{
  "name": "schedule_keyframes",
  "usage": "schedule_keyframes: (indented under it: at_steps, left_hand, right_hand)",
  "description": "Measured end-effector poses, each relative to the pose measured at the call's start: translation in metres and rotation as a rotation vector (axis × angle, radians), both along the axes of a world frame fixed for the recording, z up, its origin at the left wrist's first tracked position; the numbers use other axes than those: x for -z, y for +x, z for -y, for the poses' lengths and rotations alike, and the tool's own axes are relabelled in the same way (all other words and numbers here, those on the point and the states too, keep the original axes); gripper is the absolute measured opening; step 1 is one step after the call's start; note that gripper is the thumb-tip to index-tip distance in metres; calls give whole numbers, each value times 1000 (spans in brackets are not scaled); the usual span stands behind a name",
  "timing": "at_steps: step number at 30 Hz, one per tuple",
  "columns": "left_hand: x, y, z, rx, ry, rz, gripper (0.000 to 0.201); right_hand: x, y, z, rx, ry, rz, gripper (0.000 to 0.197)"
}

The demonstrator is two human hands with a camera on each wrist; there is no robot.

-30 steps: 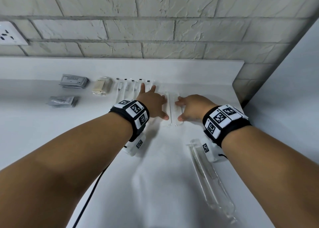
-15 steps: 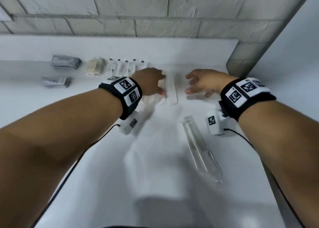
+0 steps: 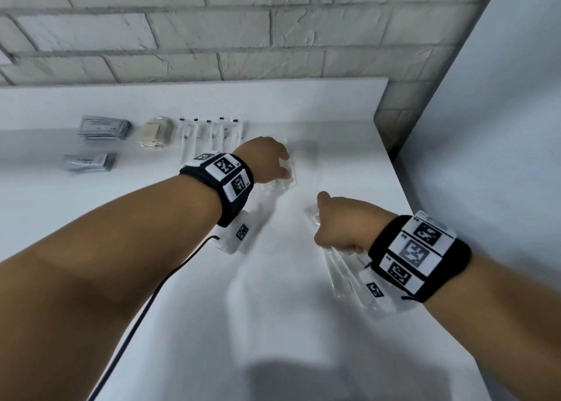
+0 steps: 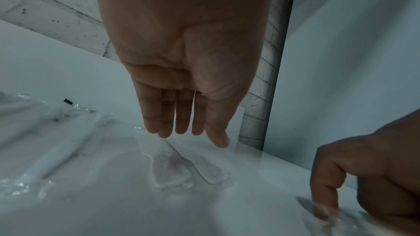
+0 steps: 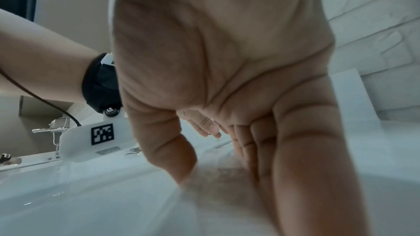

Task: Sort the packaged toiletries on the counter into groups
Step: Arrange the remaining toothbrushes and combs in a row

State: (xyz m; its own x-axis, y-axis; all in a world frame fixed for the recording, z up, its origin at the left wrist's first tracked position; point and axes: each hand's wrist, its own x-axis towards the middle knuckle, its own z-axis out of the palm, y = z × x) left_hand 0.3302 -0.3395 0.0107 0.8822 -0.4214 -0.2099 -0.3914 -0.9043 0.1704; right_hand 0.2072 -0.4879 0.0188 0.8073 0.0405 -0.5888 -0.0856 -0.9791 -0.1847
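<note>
fingers (image 4: 179, 114) of the left hand (image 3: 267, 161) lie straight and close together, their tips just above or touching two flat clear packets (image 4: 181, 166) on the counter (image 3: 288, 324); whether they press the packets cannot be told from the blur. the right hand (image 3: 340, 221) curls its thumb and fingers (image 5: 256, 143) down onto a long clear packet (image 3: 343, 276), pinching its far end; that packet runs back under the wrist toward the person.

taking the counter's right edge as the landmark: the long clear packet lies near it, slightly slanted, with only a narrow strip of bare top between packet and drop. the two flat packets sit further from that edge, with a wide bare stretch between them and it. farther still from the edge a row of clear packets with black tips (image 3: 212, 133) lies side by side, then a beige packet (image 3: 156, 135), then two stacks of grey sachets (image 3: 104, 127) and (image 3: 88, 162), farthest from the edge. all of these keep close to the raised white ledge (image 3: 194, 103) at the back. the near half of the counter is open white surface crossed only by a black cable (image 3: 145, 306).

behind the ledge rises a white brick wall (image 3: 243, 30); a plain pale wall (image 3: 501, 127) closes the room past the right edge.
</note>
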Motion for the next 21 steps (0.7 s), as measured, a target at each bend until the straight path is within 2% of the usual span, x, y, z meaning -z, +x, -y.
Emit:
schedule_keyframes:
  at_steps: [4, 8, 10, 12, 13, 15, 17, 19, 21]
  left_hand:
    - [-4, -2, -5, -28, -12, -2, 50]
    - [-8, -3, -10, -52, -38, -3, 47]
    - [-9, -3, -11, -56, -49, -5, 46]
    - [-9, -2, -11, -58, -58, -8, 46]
    - [-9, -2, -10, -59, -62, -10, 45]
    - [-7, -1, -10, -62, -67, -16, 44]
    - [-4, -1, -10, -61, -65, -28, 43]
    - [-2, 0, -11, -55, -53, -37, 42]
    - [-1, 0, -12, -37, -29, -48, 40]
  right_hand:
    - [-7, 12, 4, 31, -7, -51, 32]
    - [-3, 48, 19, 162, 167, -48, 39]
    - [-3, 65, 26, 289, 375, 18, 37]
    - [-6, 77, 31, 497, 606, 100, 35]
    - [-8, 83, 32, 583, 661, 156, 34]
    - [-7, 94, 34, 651, 615, 233, 31]
    - [-7, 95, 29, 545, 476, 241, 27]
    - [-8, 82, 22, 258, 307, 231, 27]
    - [-7, 62, 12, -18, 118, 199, 41]
